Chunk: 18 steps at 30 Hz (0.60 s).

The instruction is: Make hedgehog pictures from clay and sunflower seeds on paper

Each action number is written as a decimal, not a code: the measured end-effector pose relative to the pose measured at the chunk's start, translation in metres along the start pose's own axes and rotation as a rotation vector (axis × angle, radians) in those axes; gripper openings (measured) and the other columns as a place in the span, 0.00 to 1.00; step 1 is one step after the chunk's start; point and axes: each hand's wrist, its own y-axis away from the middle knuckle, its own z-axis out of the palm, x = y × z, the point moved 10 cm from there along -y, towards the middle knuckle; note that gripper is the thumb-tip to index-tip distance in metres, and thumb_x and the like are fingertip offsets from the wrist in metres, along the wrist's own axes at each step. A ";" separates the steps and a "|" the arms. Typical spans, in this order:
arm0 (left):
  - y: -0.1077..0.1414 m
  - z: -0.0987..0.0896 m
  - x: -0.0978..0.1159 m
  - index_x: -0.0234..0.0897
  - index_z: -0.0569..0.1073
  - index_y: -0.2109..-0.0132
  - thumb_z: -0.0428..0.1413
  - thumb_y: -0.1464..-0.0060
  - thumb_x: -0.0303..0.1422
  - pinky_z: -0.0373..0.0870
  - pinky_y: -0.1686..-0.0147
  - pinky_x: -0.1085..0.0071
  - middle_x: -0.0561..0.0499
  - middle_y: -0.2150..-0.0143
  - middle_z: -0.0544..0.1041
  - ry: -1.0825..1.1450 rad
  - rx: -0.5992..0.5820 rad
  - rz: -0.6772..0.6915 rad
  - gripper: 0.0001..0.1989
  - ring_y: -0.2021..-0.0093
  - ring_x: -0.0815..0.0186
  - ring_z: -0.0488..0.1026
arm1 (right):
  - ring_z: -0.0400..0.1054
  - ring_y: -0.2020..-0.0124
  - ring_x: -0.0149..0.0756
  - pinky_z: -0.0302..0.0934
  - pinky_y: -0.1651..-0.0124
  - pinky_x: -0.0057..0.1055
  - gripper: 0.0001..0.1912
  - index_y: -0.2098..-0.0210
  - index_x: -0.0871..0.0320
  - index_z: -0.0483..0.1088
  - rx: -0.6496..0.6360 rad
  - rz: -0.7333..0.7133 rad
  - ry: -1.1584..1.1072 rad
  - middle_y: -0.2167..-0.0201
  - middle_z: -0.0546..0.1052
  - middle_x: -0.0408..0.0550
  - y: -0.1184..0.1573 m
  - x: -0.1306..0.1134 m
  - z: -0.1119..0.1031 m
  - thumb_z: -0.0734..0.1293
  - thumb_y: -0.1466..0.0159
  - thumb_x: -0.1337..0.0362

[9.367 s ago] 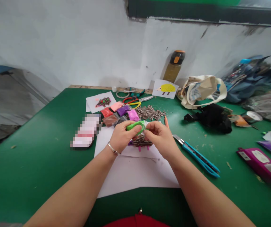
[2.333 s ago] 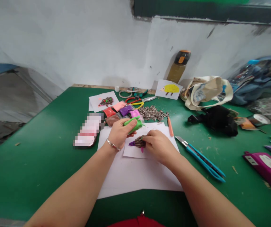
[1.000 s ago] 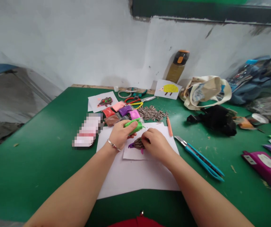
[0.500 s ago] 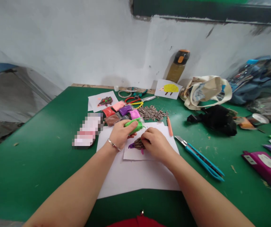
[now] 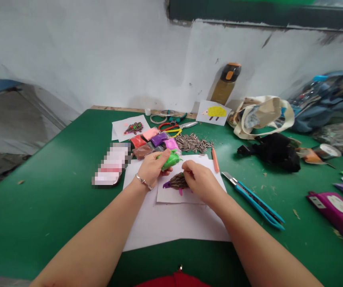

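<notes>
My left hand (image 5: 152,168) grips a bright green clay packet (image 5: 170,160) between fingers and palm, just above the top edge of a small white sheet (image 5: 171,197). On that sheet lies a hedgehog figure of striped sunflower seeds with a purple clay snout (image 5: 176,181). The curled fingers of my right hand (image 5: 201,184) rest at the figure's right side. Those fingertips are partly hidden, so I cannot tell if they pinch anything. Under the small sheet is a larger white paper (image 5: 174,225).
Several clay packets (image 5: 150,139) and a pile of sunflower seeds (image 5: 193,142) lie beyond the hands. A pixelated phone (image 5: 111,164) is on the left, a blue utility knife (image 5: 253,201) on the right. Scissors, bags and a bottle stand farther back on the green table (image 5: 40,199).
My right hand has drawn slightly right and back, showing more of the seed figure. My left hand has shifted its grip on the green packet, which sits a little lower.
</notes>
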 end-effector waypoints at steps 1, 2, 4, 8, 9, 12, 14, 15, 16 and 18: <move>0.000 0.000 0.000 0.32 0.70 0.72 0.62 0.54 0.49 0.63 0.83 0.78 0.52 0.77 0.71 0.002 -0.001 -0.006 0.22 0.80 0.71 0.69 | 0.65 0.68 0.36 0.56 0.64 0.31 0.13 0.59 0.58 0.69 0.004 0.000 -0.021 0.70 0.73 0.47 0.000 0.001 -0.001 0.57 0.39 0.73; -0.001 -0.001 0.000 0.32 0.70 0.71 0.62 0.53 0.48 0.64 0.83 0.78 0.52 0.77 0.71 0.000 -0.002 -0.010 0.21 0.79 0.71 0.70 | 0.66 0.66 0.36 0.57 0.63 0.31 0.15 0.57 0.58 0.70 0.010 -0.003 -0.047 0.68 0.74 0.47 0.000 0.001 -0.001 0.57 0.38 0.73; -0.001 -0.002 0.001 0.32 0.70 0.71 0.61 0.51 0.45 0.65 0.82 0.78 0.52 0.76 0.71 -0.007 0.005 -0.017 0.19 0.79 0.72 0.69 | 0.66 0.64 0.36 0.58 0.60 0.32 0.16 0.58 0.57 0.73 0.029 -0.006 -0.122 0.66 0.74 0.48 0.000 0.004 -0.003 0.56 0.38 0.72; -0.002 -0.005 0.001 0.32 0.71 0.69 0.61 0.50 0.42 0.68 0.80 0.77 0.52 0.75 0.71 -0.015 0.035 -0.019 0.15 0.79 0.72 0.70 | 0.67 0.66 0.35 0.59 0.62 0.32 0.14 0.63 0.56 0.75 0.044 0.151 -0.415 0.69 0.74 0.47 0.000 0.022 -0.003 0.58 0.40 0.68; -0.003 -0.006 0.001 0.32 0.72 0.68 0.61 0.50 0.41 0.68 0.80 0.77 0.52 0.75 0.71 -0.016 0.041 -0.016 0.15 0.78 0.72 0.70 | 0.66 0.69 0.34 0.59 0.64 0.31 0.13 0.64 0.56 0.75 0.024 0.227 -0.521 0.71 0.74 0.46 0.001 0.028 0.001 0.59 0.41 0.67; -0.004 -0.006 0.000 0.32 0.73 0.68 0.62 0.51 0.42 0.70 0.78 0.76 0.52 0.74 0.71 -0.017 0.037 0.003 0.15 0.77 0.72 0.70 | 0.65 0.74 0.32 0.59 0.68 0.31 0.12 0.64 0.59 0.76 -0.046 0.422 -0.845 0.78 0.72 0.44 0.007 0.036 0.014 0.62 0.44 0.65; -0.005 -0.006 0.001 0.32 0.73 0.69 0.63 0.52 0.42 0.71 0.76 0.75 0.53 0.74 0.70 -0.012 0.023 0.023 0.15 0.76 0.72 0.70 | 0.66 0.72 0.32 0.60 0.66 0.31 0.13 0.63 0.60 0.76 -0.051 0.450 -0.974 0.77 0.74 0.45 0.008 0.034 0.014 0.65 0.46 0.64; -0.005 -0.005 0.002 0.32 0.73 0.69 0.63 0.53 0.42 0.72 0.75 0.75 0.53 0.74 0.70 -0.006 0.016 0.032 0.16 0.75 0.72 0.70 | 0.67 0.71 0.32 0.60 0.65 0.31 0.13 0.62 0.60 0.75 -0.038 0.440 -0.992 0.74 0.75 0.45 0.008 0.033 0.012 0.67 0.47 0.64; -0.006 -0.005 0.002 0.32 0.73 0.69 0.64 0.54 0.42 0.72 0.74 0.75 0.53 0.74 0.70 -0.002 0.007 0.037 0.16 0.75 0.72 0.70 | 0.67 0.70 0.32 0.60 0.65 0.30 0.14 0.62 0.60 0.75 -0.017 0.421 -0.983 0.72 0.75 0.45 0.007 0.032 0.007 0.69 0.48 0.64; -0.006 -0.004 0.003 0.32 0.74 0.69 0.64 0.55 0.42 0.73 0.72 0.73 0.53 0.74 0.71 -0.006 -0.014 0.042 0.16 0.74 0.71 0.70 | 0.66 0.70 0.31 0.60 0.66 0.30 0.14 0.63 0.59 0.75 0.026 0.378 -0.918 0.70 0.75 0.44 0.006 0.031 -0.001 0.70 0.49 0.63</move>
